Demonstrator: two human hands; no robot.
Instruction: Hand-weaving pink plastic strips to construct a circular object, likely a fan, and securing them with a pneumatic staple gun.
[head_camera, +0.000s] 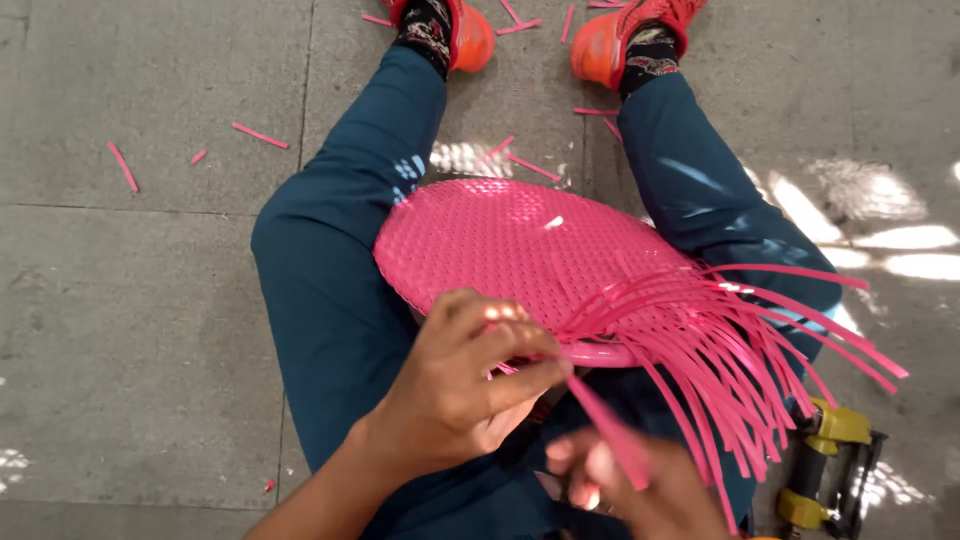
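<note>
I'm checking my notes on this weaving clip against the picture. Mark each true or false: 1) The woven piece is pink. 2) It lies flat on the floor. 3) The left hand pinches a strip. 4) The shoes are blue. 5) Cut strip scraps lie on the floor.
1) True: the woven piece is pink.
2) False: it rests on the person's lap.
3) True: the left hand pinches a pink strip; the right hand is just below.
4) False: the shoes are orange.
5) True: scraps dot the concrete floor.

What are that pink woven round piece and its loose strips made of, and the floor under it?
The pink woven round piece looks like glossy plastic strapping: flat, even bands with bright highlights. The loose strips, one pinched by the left hand, seem the same stiff plastic. The floor appears to be matte grey concrete with joints.
</note>
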